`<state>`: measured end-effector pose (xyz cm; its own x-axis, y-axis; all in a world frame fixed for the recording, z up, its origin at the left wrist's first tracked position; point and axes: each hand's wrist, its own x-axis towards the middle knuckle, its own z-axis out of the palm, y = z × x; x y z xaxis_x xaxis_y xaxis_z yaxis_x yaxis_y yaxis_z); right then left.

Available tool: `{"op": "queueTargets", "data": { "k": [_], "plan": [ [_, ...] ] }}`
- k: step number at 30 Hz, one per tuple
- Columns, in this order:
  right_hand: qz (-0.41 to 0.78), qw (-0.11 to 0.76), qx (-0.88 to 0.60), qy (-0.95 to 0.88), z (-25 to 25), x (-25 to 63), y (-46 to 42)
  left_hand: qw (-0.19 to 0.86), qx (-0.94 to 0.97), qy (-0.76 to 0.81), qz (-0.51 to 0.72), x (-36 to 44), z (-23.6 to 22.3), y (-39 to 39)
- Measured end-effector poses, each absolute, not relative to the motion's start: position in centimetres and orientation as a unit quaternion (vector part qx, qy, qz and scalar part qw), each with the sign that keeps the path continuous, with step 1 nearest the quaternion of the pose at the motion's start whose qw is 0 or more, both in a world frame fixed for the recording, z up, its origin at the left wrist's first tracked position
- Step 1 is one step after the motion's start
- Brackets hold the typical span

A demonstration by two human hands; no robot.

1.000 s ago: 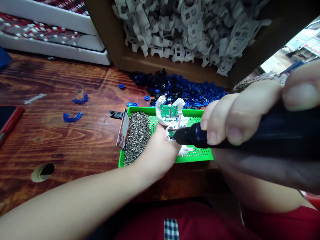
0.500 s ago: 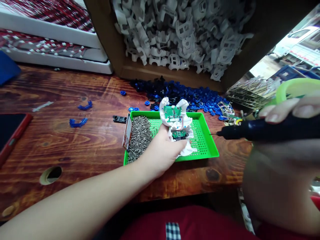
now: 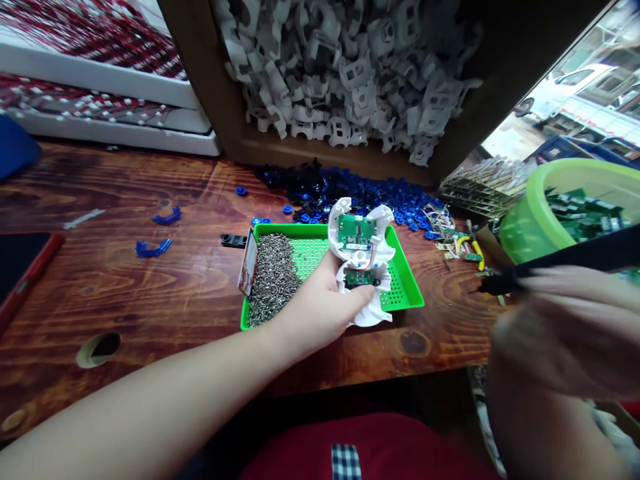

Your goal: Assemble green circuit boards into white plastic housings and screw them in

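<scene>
My left hand is closed around a white plastic housing, the thumb lying across its lower part. Two green circuit boards sit inside the housing, joined by thin wires. Beneath it is a green perforated tray, whose left side is heaped with small metal screws. My right hand, smeared by motion, grips a black electric screwdriver at the right, its thin bit pointing left, apart from the housing.
A cardboard box of white plastic parts stands behind blue and black parts. A lime-green tub of circuit boards is at right, near yellow-handled pliers. Trays of red wires and a red-edged dark device are at left.
My right hand has moved down with the screwdriver, whose bit is now farther from the housing, uncovering the lime-green tub. The housing in my left hand has shifted slightly right and tilted.
</scene>
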<state>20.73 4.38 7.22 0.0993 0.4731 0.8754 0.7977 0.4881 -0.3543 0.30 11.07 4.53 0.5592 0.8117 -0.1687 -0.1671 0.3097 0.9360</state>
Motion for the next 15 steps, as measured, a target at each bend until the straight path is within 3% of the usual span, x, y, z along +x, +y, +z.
{"op": "queueTargets", "data": {
  "k": [4, 7, 10, 15],
  "plan": [
    [-0.184, 0.319, -0.383, -0.847, 8.0, 19.7, 7.1, 0.725, 0.503, 0.332, 0.332, 0.3, 4.6, 11.2],
    [-0.248, 0.207, -0.325, -0.889, 8.8, 19.0, 9.8, 0.706, 0.533, 0.328, 0.332, 0.3, 4.8, 11.4],
    [-0.287, 0.169, -0.266, -0.904, 9.5, 18.5, 11.1, 0.7, 0.547, 0.335, 0.315, 0.3, 4.8, 11.6],
    [-0.293, 0.191, -0.223, -0.91, 9.0, 18.6, 11.6, 0.695, 0.56, 0.328, 0.311, 0.1, 4.4, 11.8]
  ]
}}
